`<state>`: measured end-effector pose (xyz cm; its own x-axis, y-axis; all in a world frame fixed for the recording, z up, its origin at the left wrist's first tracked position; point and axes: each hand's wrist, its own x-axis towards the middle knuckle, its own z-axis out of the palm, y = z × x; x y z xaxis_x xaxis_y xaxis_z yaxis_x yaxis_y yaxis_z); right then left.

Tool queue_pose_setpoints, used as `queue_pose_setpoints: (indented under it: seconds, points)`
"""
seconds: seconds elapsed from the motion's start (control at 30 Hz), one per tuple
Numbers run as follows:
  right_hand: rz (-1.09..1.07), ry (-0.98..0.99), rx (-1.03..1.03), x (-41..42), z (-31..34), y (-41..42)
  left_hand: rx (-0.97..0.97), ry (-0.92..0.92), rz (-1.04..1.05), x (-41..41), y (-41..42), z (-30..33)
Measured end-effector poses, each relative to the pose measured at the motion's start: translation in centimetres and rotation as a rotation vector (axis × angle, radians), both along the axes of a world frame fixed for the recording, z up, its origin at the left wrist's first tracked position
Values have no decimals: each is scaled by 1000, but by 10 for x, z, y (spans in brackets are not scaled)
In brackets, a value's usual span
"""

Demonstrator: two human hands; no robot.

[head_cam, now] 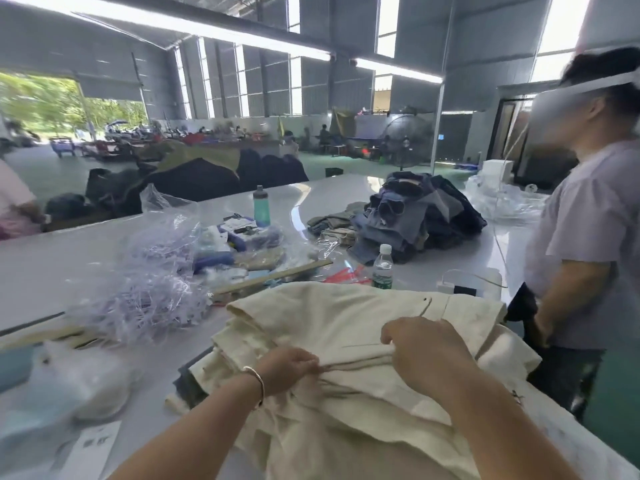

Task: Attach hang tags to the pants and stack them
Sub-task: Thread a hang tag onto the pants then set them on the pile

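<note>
The cream pants (322, 327) lie folded on top of a stack of like pairs at the near edge of the white table (52, 268), right under both hands. The left hand (289, 368), a silver bangle (258, 384) on its wrist, reaches in from the lower left with fingers curled, pinching a fold of the cloth. The right hand (426, 348) comes from the lower right, knuckles up, fingers bent down and gripping the same ridge of fabric just beside the left. The cloth looks soft, matte and creased. Beyond lie a tangle of clear plastic tag fasteners (145, 299), a wooden ruler (273, 277), a clear water bottle (383, 267) and a heap of denim pants (415, 216). Another person (585, 244) in a pale shirt stands at the right.
</note>
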<state>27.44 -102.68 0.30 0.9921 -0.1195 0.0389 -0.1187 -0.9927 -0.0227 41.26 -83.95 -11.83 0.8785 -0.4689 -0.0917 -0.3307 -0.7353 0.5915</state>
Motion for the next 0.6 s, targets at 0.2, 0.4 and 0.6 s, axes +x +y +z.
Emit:
queue_pose_setpoints:
  seconds: [0.2, 0.4, 0.6]
  points:
    - [383, -232, 269, 0, 14, 142, -141, -67, 194, -84, 150, 22]
    - [848, -183, 443, -14, 0, 351, -78, -204, 713, -209, 389, 37]
    - [1103, -129, 621, -70, -16, 582, -6, -321, 1193, -351, 608, 49]
